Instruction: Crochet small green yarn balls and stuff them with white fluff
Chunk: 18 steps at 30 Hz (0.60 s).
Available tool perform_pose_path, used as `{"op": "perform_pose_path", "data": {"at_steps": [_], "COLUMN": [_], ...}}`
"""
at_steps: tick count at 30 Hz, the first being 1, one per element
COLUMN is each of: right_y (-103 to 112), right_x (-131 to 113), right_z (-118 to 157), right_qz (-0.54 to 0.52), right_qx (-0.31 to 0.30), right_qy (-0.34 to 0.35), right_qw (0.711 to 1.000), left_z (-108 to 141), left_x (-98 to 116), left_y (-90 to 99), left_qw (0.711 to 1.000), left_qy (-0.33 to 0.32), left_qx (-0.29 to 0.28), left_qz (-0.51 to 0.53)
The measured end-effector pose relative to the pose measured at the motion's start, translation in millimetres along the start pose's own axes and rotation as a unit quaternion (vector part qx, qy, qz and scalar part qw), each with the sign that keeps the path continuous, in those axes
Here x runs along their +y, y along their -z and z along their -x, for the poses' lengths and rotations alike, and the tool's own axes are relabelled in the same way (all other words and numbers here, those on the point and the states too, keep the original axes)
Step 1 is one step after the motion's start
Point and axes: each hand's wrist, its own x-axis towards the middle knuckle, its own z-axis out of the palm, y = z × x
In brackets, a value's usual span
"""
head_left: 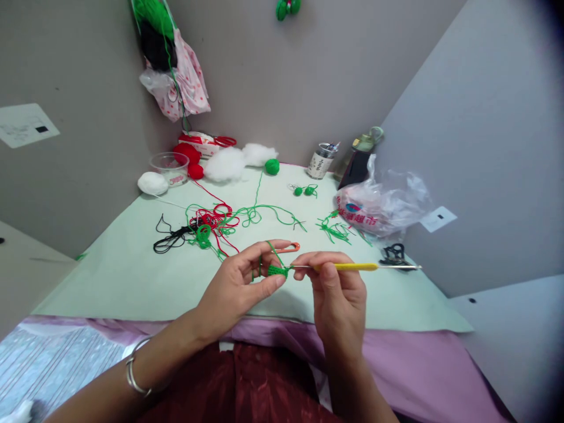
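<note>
My left hand (pixel 240 279) pinches a small green crochet piece (pixel 277 271) between thumb and fingers, with green yarn running up over the index finger. In my right hand (pixel 337 288) is a crochet hook (pixel 352 267) with a yellow handle, held level like a pencil. Its left tip meets the right edge of the green piece; the other metal end points right. Just beyond my left fingertips an orange stitch marker (pixel 296 247) shows, partly hidden by the fingers.
Tangled red yarn (pixel 211 218), black yarn (pixel 170 241) and loose green strands lie on the pale table (pixel 273 305). Behind are white stuffing (pixel 227 164), a clear tub (pixel 174 170), red scissors (pixel 224 141) and a pen holder (pixel 321 161). A plastic bag (pixel 383 202) and black scissors (pixel 395 255) are at right.
</note>
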Motion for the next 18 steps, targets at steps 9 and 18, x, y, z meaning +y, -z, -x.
{"op": "perform_pose_path", "data": {"at_steps": [9,18], "right_y": [0.8,0.0], "right_x": [-1.6,-6.7], "right_z": [-0.2,2.3], "right_qz": [0.024,0.098], "right_qx": [-0.003,-0.033], "right_qy": [0.002,0.056], "right_qw": [1.0,0.993], "left_z": [0.9,1.7], "left_x": [0.0,2.0], "left_y": [0.4,-4.3], "left_qw": [1.0,0.994], "left_qy": [-0.012,-0.067], "left_qx": [0.0,0.028], "left_qz": [-0.022,-0.08]}}
